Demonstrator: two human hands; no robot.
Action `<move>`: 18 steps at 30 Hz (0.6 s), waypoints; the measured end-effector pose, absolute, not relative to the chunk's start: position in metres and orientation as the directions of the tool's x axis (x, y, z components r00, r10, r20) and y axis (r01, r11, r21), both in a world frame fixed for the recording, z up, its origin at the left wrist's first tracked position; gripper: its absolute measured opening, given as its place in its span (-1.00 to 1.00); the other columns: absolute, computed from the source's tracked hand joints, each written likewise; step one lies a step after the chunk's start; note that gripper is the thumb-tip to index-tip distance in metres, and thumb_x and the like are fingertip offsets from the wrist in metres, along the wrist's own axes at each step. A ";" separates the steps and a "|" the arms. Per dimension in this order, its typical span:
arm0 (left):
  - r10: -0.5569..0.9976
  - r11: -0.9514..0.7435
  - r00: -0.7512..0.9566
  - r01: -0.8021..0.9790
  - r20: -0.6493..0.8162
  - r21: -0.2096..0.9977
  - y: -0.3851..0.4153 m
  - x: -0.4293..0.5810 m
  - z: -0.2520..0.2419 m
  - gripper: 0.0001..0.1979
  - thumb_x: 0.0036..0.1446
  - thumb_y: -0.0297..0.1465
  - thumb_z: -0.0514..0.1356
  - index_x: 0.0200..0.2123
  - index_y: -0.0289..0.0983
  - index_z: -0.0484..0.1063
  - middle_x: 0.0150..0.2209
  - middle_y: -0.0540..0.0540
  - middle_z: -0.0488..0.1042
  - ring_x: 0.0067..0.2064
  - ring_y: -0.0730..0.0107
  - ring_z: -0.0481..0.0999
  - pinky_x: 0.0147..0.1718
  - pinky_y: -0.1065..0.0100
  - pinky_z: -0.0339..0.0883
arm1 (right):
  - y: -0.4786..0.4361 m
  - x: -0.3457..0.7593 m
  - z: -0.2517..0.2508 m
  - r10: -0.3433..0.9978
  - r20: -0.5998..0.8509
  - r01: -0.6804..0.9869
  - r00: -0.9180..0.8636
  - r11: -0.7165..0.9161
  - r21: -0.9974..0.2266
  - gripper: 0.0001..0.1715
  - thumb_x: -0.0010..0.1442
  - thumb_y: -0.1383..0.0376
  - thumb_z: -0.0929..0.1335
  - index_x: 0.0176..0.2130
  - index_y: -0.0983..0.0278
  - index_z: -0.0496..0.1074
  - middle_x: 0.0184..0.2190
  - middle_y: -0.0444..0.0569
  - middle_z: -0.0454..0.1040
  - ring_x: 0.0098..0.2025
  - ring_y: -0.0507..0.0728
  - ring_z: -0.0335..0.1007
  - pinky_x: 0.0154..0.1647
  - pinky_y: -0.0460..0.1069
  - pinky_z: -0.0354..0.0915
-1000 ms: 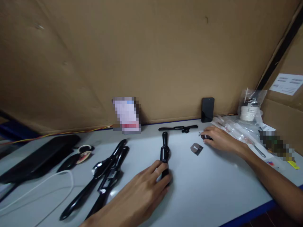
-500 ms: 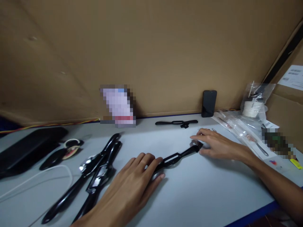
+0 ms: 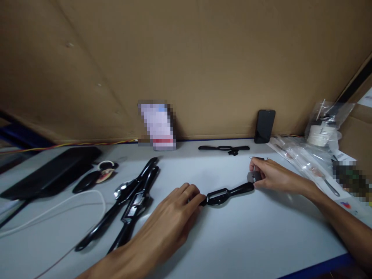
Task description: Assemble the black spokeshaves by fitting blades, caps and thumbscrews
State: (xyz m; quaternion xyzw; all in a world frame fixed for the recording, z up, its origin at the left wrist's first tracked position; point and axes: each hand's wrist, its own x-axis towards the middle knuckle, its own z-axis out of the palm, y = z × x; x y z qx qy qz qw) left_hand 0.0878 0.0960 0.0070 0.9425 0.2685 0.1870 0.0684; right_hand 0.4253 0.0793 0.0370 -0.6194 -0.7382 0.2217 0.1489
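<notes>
My left hand (image 3: 183,205) has its fingers closed round the near-left end of a black metal tool frame (image 3: 217,197) with a slot in its middle. At the frame's right end, my right hand (image 3: 266,172) pinches a small grey metal plate (image 3: 253,176) between thumb and fingers. Two assembled black tools with shiny metal parts, one (image 3: 128,193) beside the other (image 3: 136,207), lie left of my left hand. Farther back lies another slotted black frame (image 3: 223,148) with a small black piece (image 3: 233,153) in front of it.
A black case (image 3: 55,170), a round key-ring item (image 3: 106,174) and a white cable (image 3: 99,193) lie at the left. A phone (image 3: 265,126) leans on the cardboard wall (image 3: 203,69). Plastic packets (image 3: 308,166) and a bagged white roll (image 3: 321,133) are at the right.
My left hand's fingers have closed on the frame's end. My right hand now has the grey plate raised and plainly visible in its pinch. The view has shifted left.
</notes>
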 end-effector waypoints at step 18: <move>0.461 -0.863 0.833 0.342 0.304 0.373 0.075 0.097 0.003 -0.70 0.40 -0.60 -0.06 0.02 -0.17 0.31 -0.15 -0.12 0.50 -0.23 0.15 0.56 -0.34 0.22 0.47 | 0.072 0.375 0.022 0.990 -0.008 0.424 -0.141 0.053 -0.904 -0.84 0.41 0.20 0.33 -0.24 0.20 0.38 -0.43 -0.13 0.53 -0.41 0.08 0.48 -0.35 -0.01 0.29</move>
